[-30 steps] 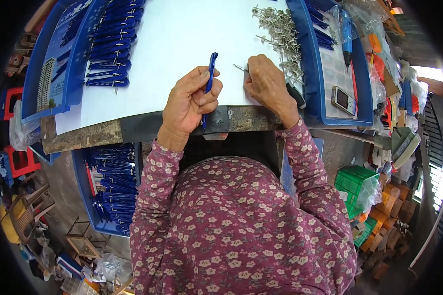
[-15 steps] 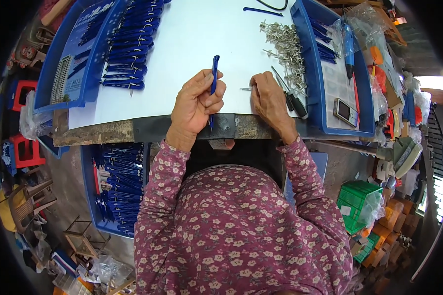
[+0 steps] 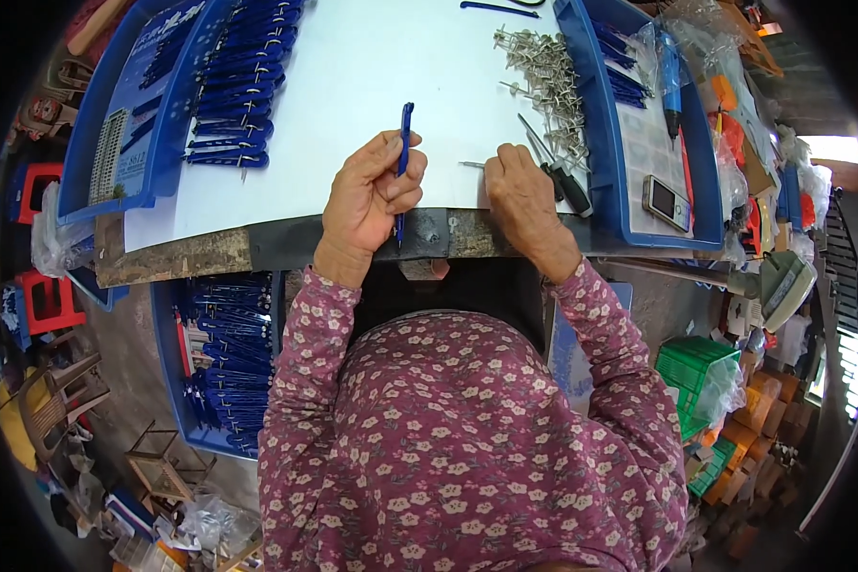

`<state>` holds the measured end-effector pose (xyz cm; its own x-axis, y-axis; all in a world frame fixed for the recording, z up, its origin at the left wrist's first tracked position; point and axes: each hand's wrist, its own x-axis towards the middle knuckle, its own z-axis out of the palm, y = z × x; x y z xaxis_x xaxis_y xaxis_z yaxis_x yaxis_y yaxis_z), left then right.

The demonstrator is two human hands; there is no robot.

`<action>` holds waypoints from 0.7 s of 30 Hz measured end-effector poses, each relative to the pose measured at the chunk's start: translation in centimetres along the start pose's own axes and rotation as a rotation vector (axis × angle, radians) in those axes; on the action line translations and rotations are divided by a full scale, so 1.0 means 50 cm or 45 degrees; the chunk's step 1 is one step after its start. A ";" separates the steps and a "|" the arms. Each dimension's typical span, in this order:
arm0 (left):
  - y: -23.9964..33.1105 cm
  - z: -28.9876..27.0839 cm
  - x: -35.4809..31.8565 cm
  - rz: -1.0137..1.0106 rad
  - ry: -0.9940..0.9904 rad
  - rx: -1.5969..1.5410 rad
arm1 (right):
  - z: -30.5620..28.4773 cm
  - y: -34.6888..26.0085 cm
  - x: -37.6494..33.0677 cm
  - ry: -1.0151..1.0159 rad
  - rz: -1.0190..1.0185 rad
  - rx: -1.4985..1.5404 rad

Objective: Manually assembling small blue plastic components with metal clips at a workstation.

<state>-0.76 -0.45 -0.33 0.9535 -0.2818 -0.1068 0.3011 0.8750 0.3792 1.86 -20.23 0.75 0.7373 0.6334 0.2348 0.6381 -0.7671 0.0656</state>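
At 6 o'clock from the view's centre, nearest the lens, a floral shirt point(image 3: 458, 429) covers the person's torso. At 8 o'clock, below counter level, a lower tray point(image 3: 205, 440) holds a dense stack of dark blue sticks. The worn front edge of the counter point(image 3: 186, 253) crosses beyond the torso; a white sheet point(image 3: 372, 67) covers the working surface.

Left hand point(image 3: 372, 191), 11 o'clock: grip closed on one blue stick point(image 3: 406, 124). The held stick points to 12 o'clock, upper end clear of the fingers, lower end reaching the counter edge. Right hand point(image 3: 522, 195), between 1 and 2 o'clock: grip closed around a slim metal piece point(image 3: 471, 164) — its tip projects toward 9 o'clock, over the sheet. The two hands are apart.

Just beside the right hand, at 2 o'clock, lies a black-handled tool point(image 3: 574, 194). Beyond it, at 1 o'clock, is a loose pile of silver metal parts point(image 3: 553, 91). Between 10 and 11 o'clock, a long row of blue sticks point(image 3: 238, 105) runs away from the person, alongside the left tray point(image 3: 167, 162). The right tray point(image 3: 608, 143), at 2 o'clock, contains further sticks and a handheld device point(image 3: 667, 202) — a small screen faces up. Farthest, between 12 and 1 o'clock, lies a single loose stick point(image 3: 499, 10).
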 end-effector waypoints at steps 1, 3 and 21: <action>0.000 0.000 -0.001 0.003 0.003 -0.003 | 0.000 0.002 0.000 0.003 -0.040 -0.038; -0.002 0.001 -0.003 0.002 0.026 -0.037 | -0.004 0.006 -0.004 -0.005 -0.052 -0.040; -0.006 -0.007 -0.006 0.016 0.014 -0.018 | -0.061 -0.046 0.046 -0.036 0.473 1.407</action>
<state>-1.12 -0.48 -0.76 0.9573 -0.2666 -0.1123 0.2892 0.8838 0.3677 1.40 -17.30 4.10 0.9152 0.4011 0.0393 0.2173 -0.4089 -0.8863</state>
